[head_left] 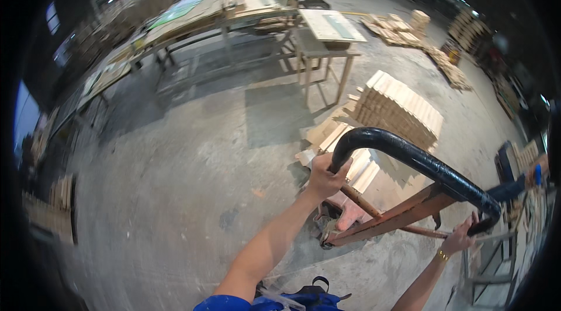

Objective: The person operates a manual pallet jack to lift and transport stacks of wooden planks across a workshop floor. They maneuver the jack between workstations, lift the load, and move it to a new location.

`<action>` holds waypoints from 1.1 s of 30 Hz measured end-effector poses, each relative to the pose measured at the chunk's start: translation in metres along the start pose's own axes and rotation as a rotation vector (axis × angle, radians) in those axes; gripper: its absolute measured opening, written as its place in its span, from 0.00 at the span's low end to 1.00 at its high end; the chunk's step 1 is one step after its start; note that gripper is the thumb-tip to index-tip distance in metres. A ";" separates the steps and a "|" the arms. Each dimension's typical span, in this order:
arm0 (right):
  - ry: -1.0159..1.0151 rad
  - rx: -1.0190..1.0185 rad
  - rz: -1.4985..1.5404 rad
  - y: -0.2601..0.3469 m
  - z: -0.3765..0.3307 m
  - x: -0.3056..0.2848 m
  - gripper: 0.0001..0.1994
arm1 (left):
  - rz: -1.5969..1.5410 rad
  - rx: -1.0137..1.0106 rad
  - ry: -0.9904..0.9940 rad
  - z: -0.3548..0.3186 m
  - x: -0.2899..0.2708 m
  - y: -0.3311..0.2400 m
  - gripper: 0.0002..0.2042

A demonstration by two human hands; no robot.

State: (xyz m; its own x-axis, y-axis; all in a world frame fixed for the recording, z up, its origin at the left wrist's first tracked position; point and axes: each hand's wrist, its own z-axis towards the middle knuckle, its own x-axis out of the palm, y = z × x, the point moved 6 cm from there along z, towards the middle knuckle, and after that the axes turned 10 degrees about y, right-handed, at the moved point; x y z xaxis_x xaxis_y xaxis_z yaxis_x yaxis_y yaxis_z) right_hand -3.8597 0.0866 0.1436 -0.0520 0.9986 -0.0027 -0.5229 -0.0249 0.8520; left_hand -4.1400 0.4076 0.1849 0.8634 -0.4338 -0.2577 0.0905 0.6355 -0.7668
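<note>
A pallet jack's black loop handle (415, 156) rises in front of me on worn orange-red bars. Around its left end my left hand (328, 179) is closed. My right hand (460, 237), with a gold wristband, grips the lower right end of the same loop. Below the handle, the jack's orange shaft (397, 214) slants down to a red base (350, 216) on the floor. Beyond it lie pale wooden strips (365, 175) and a tall, neat stack of wooden pieces (400, 106), with flattened cardboard (327, 127) beside them.
A small wooden table (327, 51) carries a pale board and a greenish sheet. Long workbenches (193, 21) run along the far left. Timber piles (403, 27) stand at the far right. A metal frame (494, 270) is close by my right hand, and a wooden crate (52, 211) sits at left.
</note>
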 end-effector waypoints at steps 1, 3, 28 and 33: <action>0.005 -0.076 -0.054 -0.001 0.025 0.015 0.10 | -0.024 0.003 0.006 0.030 0.004 0.004 0.11; 0.007 -0.146 -0.115 0.021 0.119 0.068 0.09 | -0.072 0.012 -0.041 0.126 0.018 0.004 0.10; -0.175 -0.157 -0.376 -0.058 0.321 0.238 0.09 | -0.098 0.081 0.054 0.398 0.154 0.156 0.16; -0.188 -0.239 -0.457 -0.078 0.358 0.270 0.10 | -0.089 0.097 0.027 0.440 0.177 0.190 0.17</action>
State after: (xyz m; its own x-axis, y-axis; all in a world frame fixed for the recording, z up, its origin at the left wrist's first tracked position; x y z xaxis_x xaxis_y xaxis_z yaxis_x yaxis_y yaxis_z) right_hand -3.5282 0.3740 0.2637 0.3674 0.9005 -0.2326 -0.6361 0.4258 0.6434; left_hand -3.7511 0.7326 0.2523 0.8364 -0.5072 -0.2077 0.2148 0.6520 -0.7271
